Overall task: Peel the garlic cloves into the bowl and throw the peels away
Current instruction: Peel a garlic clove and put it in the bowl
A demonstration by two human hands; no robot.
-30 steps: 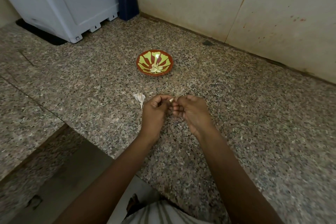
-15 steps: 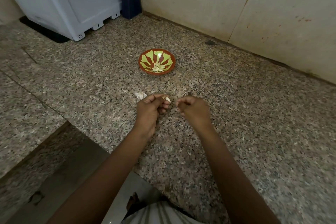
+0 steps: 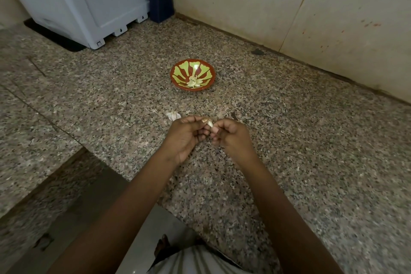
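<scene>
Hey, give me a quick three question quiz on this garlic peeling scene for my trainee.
1. True or false: the bowl is empty.
2. What do the left hand and right hand pinch between them? A knife, B garlic clove, C spoon.
3. The white garlic scrap on the counter lies nearest the ___ hand.
Key: 1 false, peeled cloves lie inside; 2 B; 3 left.

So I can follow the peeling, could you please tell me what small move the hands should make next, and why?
Probably the right hand should pull skin away from the garlic clove while the left hand pinches it: both hands meet on it, short of the bowl that holds peeled cloves.
</scene>
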